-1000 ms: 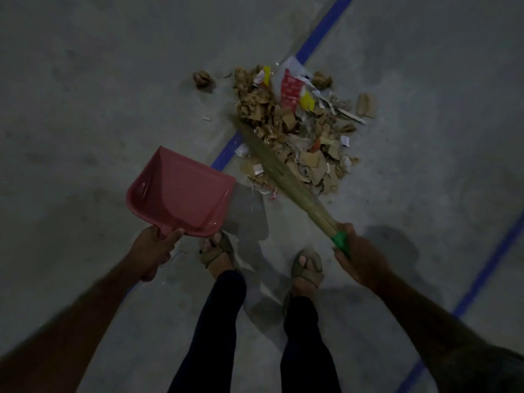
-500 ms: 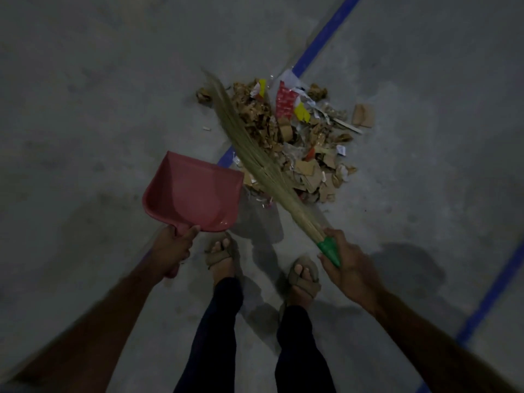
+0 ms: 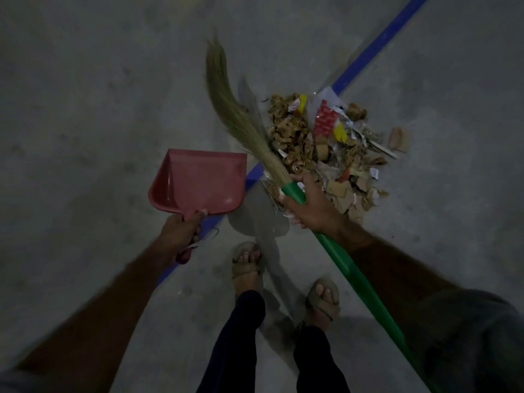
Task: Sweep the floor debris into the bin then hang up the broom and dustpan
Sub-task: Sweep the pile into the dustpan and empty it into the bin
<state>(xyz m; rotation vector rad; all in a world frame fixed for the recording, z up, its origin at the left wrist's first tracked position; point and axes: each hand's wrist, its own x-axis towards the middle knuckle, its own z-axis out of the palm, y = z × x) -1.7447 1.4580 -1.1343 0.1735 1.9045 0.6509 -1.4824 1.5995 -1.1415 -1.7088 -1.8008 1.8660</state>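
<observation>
A pile of debris [image 3: 334, 148], made of cardboard scraps, paper bits and red and yellow wrappers, lies on the grey floor ahead of me. My right hand [image 3: 310, 207] grips the green handle of a grass broom [image 3: 232, 109]. The broom's bristles point up and left, left of the pile. My left hand [image 3: 181, 231] holds the handle of a red dustpan [image 3: 198, 182], which is empty and hangs left of the pile. No bin is in view.
A blue floor line [image 3: 377, 46] runs diagonally from the upper right under the debris toward my feet. My two sandalled feet [image 3: 246, 265] stand just below the pile. Bare concrete floor [image 3: 85, 95] spreads to the left and right.
The broom head has swung from lying across the pile to its left side, bristles raised away. My right hand moved up to the pile's near edge. The dustpan shifted right, closer to the debris.
</observation>
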